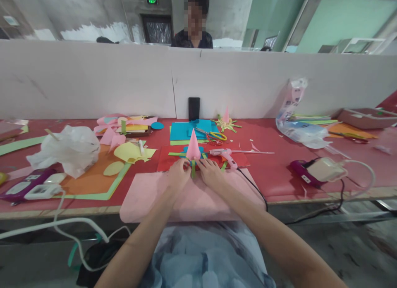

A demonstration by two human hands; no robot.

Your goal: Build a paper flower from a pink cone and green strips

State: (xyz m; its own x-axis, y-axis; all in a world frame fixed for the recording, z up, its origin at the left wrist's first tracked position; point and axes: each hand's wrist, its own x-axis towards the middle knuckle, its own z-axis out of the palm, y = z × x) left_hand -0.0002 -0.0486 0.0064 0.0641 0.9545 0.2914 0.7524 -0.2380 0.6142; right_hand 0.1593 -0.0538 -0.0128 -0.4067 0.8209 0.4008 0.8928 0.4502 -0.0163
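A pink paper cone (pixel 193 146) stands upright on a blue paper base with green paper strips (pixel 193 170) sticking out around it. At the base's near left side, my left hand (pixel 179 174) has its thumb and index finger curled together on the edge of this paper craft. My right hand (pixel 212 174) rests on the near right side, fingers stretched over the base. A pink glue gun (pixel 226 155) lies just beyond my right hand, its clear glue stick pointing right. Red paper (pixel 166 159) lies beneath the craft.
Behind are blue sheets (pixel 180 131), scissors (pixel 217 136), a black phone (pixel 194 108) and another cone craft (pixel 226 119). Left are a crumpled white bag (pixel 70 149), paper scraps (pixel 132 151) and a purple power strip (pixel 29 184). Another power strip (pixel 305 174) sits right. A person (pixel 194 36) is beyond the partition (pixel 124 81).
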